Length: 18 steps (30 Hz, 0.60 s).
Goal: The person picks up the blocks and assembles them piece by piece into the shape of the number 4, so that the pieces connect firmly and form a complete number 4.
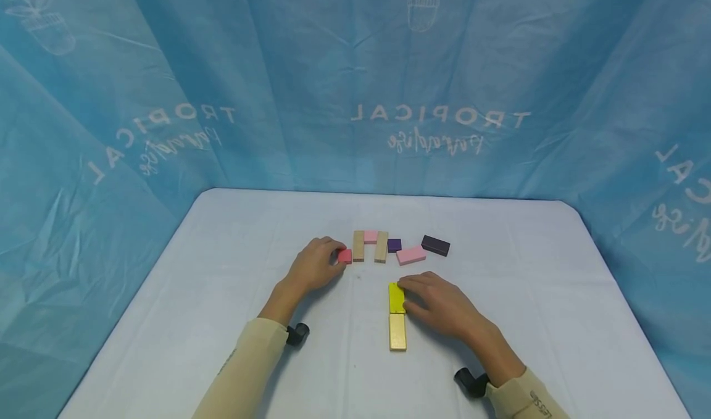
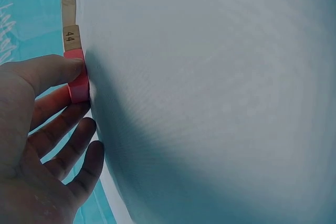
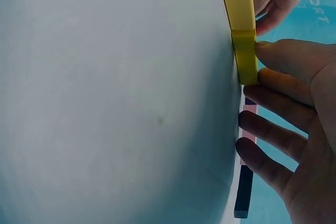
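Observation:
My left hand (image 1: 318,263) pinches a small red block (image 1: 345,257) between thumb and fingers. That block stands against the left side of a natural wood block (image 1: 358,246); in the left wrist view, the wood block (image 2: 72,38) bears the number 44. My right hand (image 1: 442,303) touches a bright yellow block (image 1: 396,298), with the index fingertip at its far end and the thumb at its right side. The other right fingers are spread loosely. A gold-yellow block (image 1: 397,332) lies end to end with it on the near side.
Along the row are a pink block (image 1: 371,237), a second wood block (image 1: 381,247) and a dark purple block (image 1: 394,245). A longer pink block (image 1: 411,255) and a black block (image 1: 436,245) lie tilted to the right. A white cloth covers the table (image 1: 222,283); blue curtains (image 1: 311,98) surround it.

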{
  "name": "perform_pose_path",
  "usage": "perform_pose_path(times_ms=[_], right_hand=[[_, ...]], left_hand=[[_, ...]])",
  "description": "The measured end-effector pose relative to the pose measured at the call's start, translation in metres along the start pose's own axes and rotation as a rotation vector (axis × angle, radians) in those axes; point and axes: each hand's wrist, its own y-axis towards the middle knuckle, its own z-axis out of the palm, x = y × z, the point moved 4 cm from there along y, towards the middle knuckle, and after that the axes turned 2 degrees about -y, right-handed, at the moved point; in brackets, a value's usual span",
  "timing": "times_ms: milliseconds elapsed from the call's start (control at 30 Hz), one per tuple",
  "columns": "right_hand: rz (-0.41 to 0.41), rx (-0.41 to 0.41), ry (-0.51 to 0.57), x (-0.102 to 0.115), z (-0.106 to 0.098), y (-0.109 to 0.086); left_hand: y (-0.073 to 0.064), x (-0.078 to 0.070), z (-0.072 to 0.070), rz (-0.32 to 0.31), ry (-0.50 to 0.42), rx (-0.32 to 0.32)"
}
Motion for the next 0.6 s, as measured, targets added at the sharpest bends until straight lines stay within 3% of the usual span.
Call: perform_pose_path(times_ms=[600], right_hand=[[-0.012, -0.004, -0.011, 0.0015, 0.0004, 0.0011]], left_hand=[[0.0011, 0.002, 0.0018, -0.015, -0.001, -0.006]])
